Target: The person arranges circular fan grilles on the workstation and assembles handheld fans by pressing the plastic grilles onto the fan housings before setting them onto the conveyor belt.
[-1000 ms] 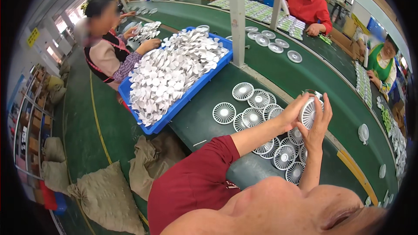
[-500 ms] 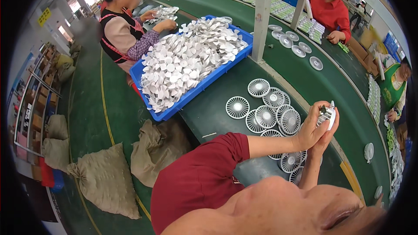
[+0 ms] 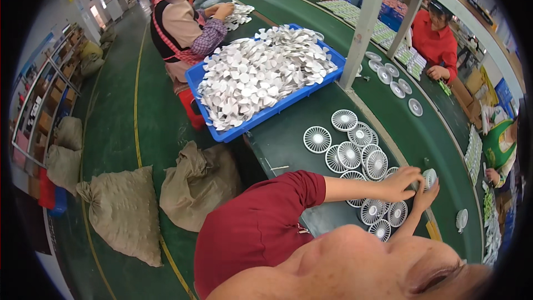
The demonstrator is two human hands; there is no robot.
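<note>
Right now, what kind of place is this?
Probably a factory assembly line: workers sit along a long green workbench, a blue bin is heaped with white fan blades, and round white fan grilles lie in rows.

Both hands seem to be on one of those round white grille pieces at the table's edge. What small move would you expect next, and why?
Probably setting the round white grille down with the others. The left hand and right hand meet on it just right of the cluster of white grilles lying flat on the green table, so a short move left would add it to that group. Whether the grip is firm is hard to tell.
</note>
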